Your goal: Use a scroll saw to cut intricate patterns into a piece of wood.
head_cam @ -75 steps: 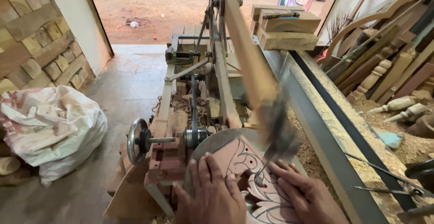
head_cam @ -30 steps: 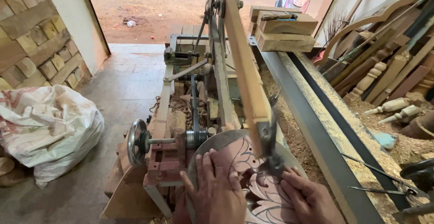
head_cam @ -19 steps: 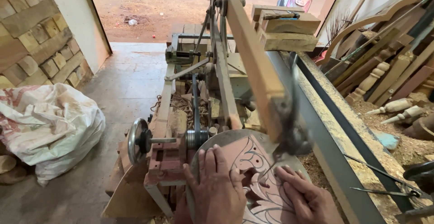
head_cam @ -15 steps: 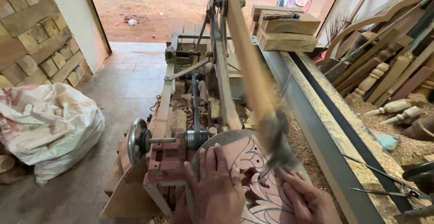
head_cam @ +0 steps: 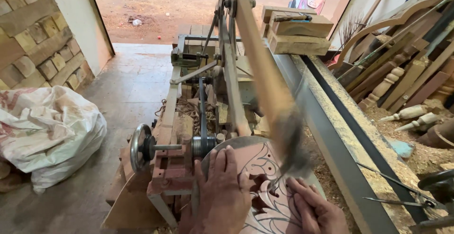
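A reddish wooden panel (head_cam: 257,168) with a drawn leaf pattern and cut-out openings lies on the round metal table (head_cam: 236,143) of a scroll saw. My left hand (head_cam: 222,194) presses flat on the panel's left part. My right hand (head_cam: 317,210) rests on its right part, fingers near the blade. The saw's long wooden arm (head_cam: 257,59) runs from the back toward me; its front end (head_cam: 291,142) is a blur of motion just above the panel, between my two hands.
A metal flywheel and pulley (head_cam: 142,146) sit left of the saw table. A long sawdust-covered bench with a dark rail (head_cam: 345,125) runs on the right. Stacked wood blocks (head_cam: 295,30), turned spindles (head_cam: 406,113) and carved boards lie right. A white sack (head_cam: 47,132) sits on the floor.
The saw arm's front end keeps bobbing up and down as a blur. Both hands stay on the panel and have turned and shifted it slightly.
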